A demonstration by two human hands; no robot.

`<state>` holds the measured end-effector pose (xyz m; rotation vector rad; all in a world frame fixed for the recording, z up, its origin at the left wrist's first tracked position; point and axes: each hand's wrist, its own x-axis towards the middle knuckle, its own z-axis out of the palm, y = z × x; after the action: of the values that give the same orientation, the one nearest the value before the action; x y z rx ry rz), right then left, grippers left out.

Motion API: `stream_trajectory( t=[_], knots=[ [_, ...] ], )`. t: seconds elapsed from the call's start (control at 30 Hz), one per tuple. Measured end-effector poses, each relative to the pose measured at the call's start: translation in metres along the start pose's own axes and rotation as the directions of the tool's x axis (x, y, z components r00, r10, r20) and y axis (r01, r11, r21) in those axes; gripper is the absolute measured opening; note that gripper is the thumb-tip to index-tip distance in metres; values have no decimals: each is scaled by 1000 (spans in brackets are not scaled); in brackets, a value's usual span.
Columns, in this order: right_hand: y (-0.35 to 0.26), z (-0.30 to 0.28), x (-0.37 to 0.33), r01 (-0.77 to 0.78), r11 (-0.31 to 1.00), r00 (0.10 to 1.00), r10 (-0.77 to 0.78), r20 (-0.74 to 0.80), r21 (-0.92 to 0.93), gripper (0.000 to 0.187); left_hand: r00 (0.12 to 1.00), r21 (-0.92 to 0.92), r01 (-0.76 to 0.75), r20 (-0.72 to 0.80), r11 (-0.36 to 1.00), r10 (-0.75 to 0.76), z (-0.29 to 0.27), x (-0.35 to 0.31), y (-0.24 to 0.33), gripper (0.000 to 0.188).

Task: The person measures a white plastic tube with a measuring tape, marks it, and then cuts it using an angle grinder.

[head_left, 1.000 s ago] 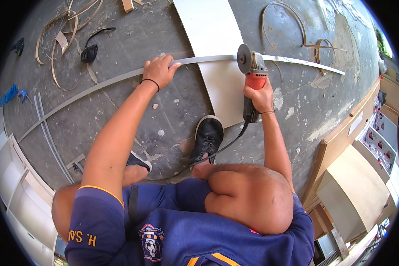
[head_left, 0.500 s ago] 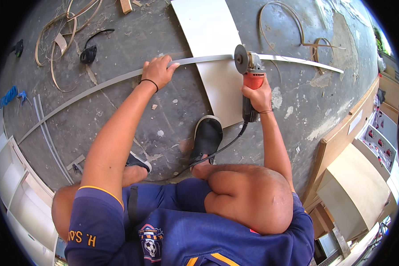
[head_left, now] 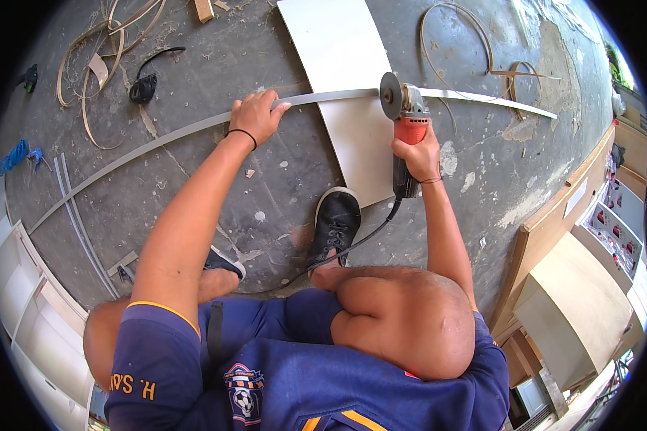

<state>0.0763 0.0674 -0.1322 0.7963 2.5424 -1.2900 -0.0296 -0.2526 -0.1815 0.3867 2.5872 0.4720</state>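
Observation:
My left hand (head_left: 255, 116) is closed round a long, thin metal strip (head_left: 172, 135), which runs from the far left across a white board (head_left: 338, 43) and on to the right. In my right hand (head_left: 418, 152) is a red and black angle grinder (head_left: 411, 129), gripped by its body with the head pointing away from me. Its cutting disc (head_left: 391, 95) stands upright at the strip, over the board; whether the disc touches the strip I cannot tell. To the right of the grinder the strip's far part (head_left: 492, 102) shows brighter.
The grinder's black cord (head_left: 366, 243) trails past my shoe (head_left: 336, 223). Loose curled edging strips (head_left: 97, 65) lie at the far left, near a black object with a short cable (head_left: 144, 87). More metal strips (head_left: 79, 223) rest at left. Wooden panels (head_left: 546, 208) and cabinets stand at right.

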Motion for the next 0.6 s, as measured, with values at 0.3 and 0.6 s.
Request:
stream_trajectory(
  t=[0.3, 0.6],
  knots=[
    [4, 1, 2, -7, 1000, 1000, 7, -13, -13, 53, 1000, 4, -2, -13, 1000, 2, 0, -1, 1, 38],
    [-3, 1, -1, -5, 1000, 1000, 5, 0, 2, 51, 1000, 13, 10, 0, 1000, -10, 0, -1, 1, 38]
  ],
)
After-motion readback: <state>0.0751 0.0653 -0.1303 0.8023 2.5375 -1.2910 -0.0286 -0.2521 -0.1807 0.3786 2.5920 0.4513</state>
